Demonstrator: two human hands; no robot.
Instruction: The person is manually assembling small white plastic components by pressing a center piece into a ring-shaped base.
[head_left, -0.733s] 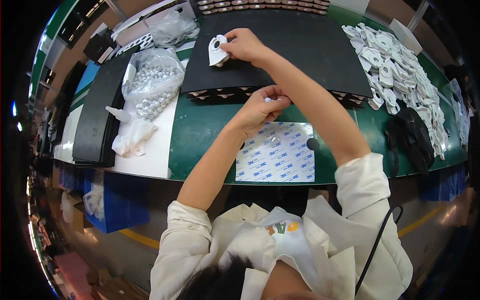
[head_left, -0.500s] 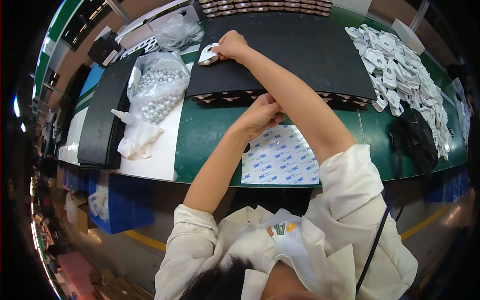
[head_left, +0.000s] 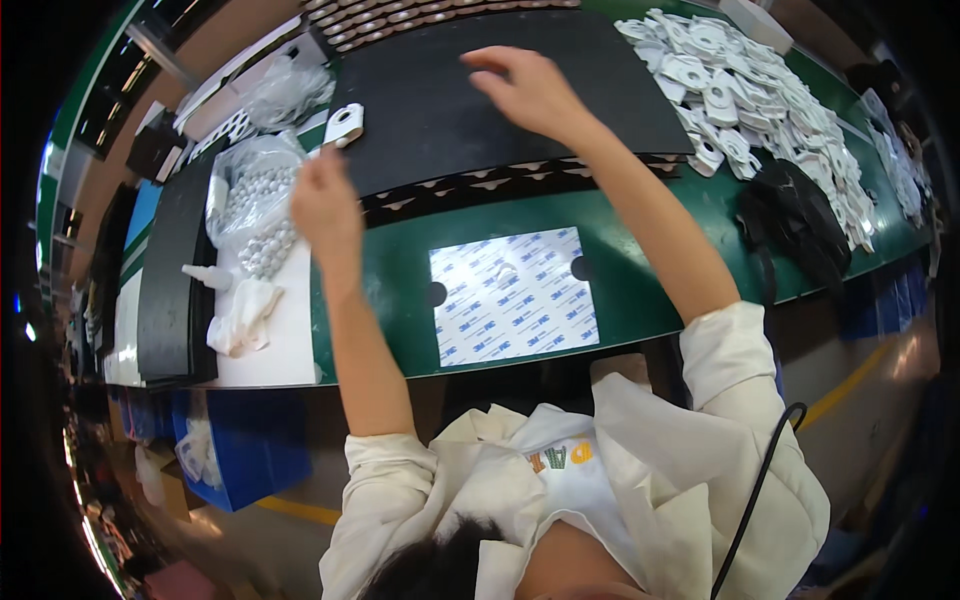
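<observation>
A white flat part with a round hole (head_left: pixel 345 122) lies on the left edge of a large black board (head_left: pixel 430 110). Just below that part is my left hand (head_left: pixel 328 205), its fingers bent and smeared by motion, so whether it holds anything is unclear. It is close to a clear plastic bag of white balls (head_left: pixel 262 190). Over the middle of the board hovers my right hand (head_left: pixel 530 92), thumb and fingers apart, nothing in it. A white sheet with blue print (head_left: pixel 515 310) lies near the table's front edge; a small clear piece seems to sit on it.
To the right is a big heap of white parts (head_left: pixel 720 90), with a black bag (head_left: pixel 795 215) before it. Loose balls, a small white bottle (head_left: pixel 207 276) and a crumpled white cloth (head_left: pixel 243 318) lie at left beside stacked black boards (head_left: pixel 178 280). Brown-and-white rows of pieces stand behind.
My right hand has let go of the white part and moved right. My left hand has moved from above the printed sheet to the left, near the part. The view has turned slightly.
</observation>
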